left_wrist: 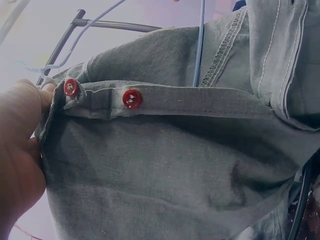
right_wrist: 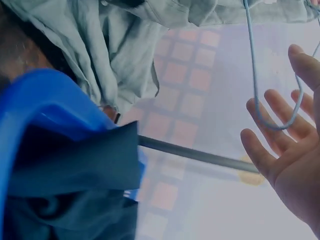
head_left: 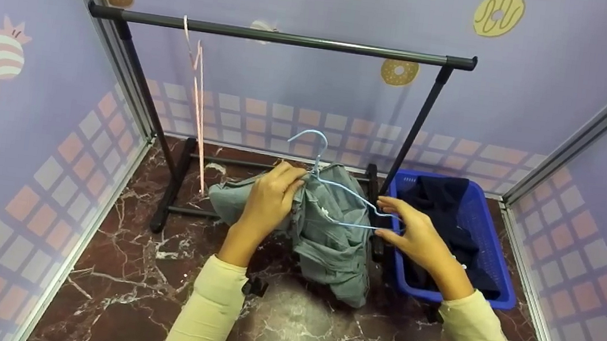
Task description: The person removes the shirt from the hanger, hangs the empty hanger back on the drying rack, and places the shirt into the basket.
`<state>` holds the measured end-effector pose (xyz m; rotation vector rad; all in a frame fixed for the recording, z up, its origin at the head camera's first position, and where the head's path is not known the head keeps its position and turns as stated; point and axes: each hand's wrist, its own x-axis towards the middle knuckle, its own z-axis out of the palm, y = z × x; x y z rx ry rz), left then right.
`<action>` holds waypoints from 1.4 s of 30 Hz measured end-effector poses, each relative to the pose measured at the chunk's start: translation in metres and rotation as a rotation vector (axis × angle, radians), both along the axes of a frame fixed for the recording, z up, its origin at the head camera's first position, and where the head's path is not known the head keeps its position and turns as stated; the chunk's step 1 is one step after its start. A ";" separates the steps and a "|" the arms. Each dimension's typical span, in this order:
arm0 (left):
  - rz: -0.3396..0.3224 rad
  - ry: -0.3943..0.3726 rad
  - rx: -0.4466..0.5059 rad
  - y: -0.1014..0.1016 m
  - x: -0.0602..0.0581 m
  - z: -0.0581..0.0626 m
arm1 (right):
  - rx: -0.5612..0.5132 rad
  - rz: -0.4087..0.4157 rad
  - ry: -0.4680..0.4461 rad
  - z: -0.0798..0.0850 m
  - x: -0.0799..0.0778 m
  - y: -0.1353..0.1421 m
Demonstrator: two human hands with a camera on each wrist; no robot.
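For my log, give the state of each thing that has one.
Blue hanger: hook free, right end bare.
Gray-green garment: gathered, covering the hanger's other end.
Rack: upright.
Pink hanger: bare, on the rack.
Blue basket: holding clothing.
Dark clothing: heaped inside.
Left hand: pinching the garment.
Right hand: fingers spread around the hanger's bare end.

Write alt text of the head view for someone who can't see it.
A person's left hand grips a gray-green garment beside the neck of a light-blue hanger; the right hand is at the hanger's end. Beyond them stands a dark rack with a pink hanger, and a blue basket of dark clothes sits at right.
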<state>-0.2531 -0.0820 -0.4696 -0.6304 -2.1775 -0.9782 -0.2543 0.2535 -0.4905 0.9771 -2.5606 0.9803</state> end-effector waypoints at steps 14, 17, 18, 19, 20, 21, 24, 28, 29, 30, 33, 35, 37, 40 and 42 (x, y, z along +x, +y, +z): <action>0.002 0.026 -0.028 0.010 -0.001 0.002 | 0.338 -0.047 0.059 0.007 -0.009 -0.021; 0.006 0.024 -0.029 0.011 -0.001 0.002 | 0.356 -0.050 0.119 0.004 -0.009 -0.021; 0.008 0.021 -0.029 0.011 -0.001 0.002 | 0.357 -0.053 0.142 0.003 -0.009 -0.022; 0.009 0.018 -0.030 0.011 -0.001 0.003 | 0.356 -0.056 0.165 0.002 -0.008 -0.022; 0.011 0.015 -0.032 0.011 -0.001 0.003 | 0.355 -0.061 0.189 0.002 -0.008 -0.022; 0.010 0.014 -0.032 0.011 -0.002 0.003 | 0.351 -0.065 0.212 0.001 -0.008 -0.022; 0.003 0.015 -0.035 0.011 -0.002 0.004 | 0.343 -0.079 0.271 0.000 -0.007 -0.023; -0.012 0.023 -0.038 0.011 -0.002 0.004 | 0.336 -0.084 0.316 -0.003 -0.006 -0.023; -0.017 0.025 -0.039 0.010 -0.002 0.004 | 0.332 -0.083 0.319 -0.003 -0.006 -0.023; -0.022 0.026 -0.040 0.010 -0.002 0.004 | 0.328 -0.081 0.321 -0.003 -0.005 -0.022; -0.039 0.024 -0.040 0.008 -0.003 0.003 | 0.316 -0.080 0.326 -0.005 -0.004 -0.021; -0.044 0.018 -0.039 0.007 -0.003 0.001 | 0.311 -0.082 0.327 -0.005 -0.003 -0.019; -0.046 0.012 -0.036 0.005 -0.003 -0.001 | 0.305 -0.082 0.330 -0.006 -0.002 -0.016; -0.046 0.008 -0.023 0.003 -0.004 -0.003 | 0.299 -0.082 0.337 -0.006 -0.001 -0.012; -0.047 0.010 -0.016 0.001 -0.006 -0.004 | 0.293 -0.084 0.346 -0.004 -0.002 -0.008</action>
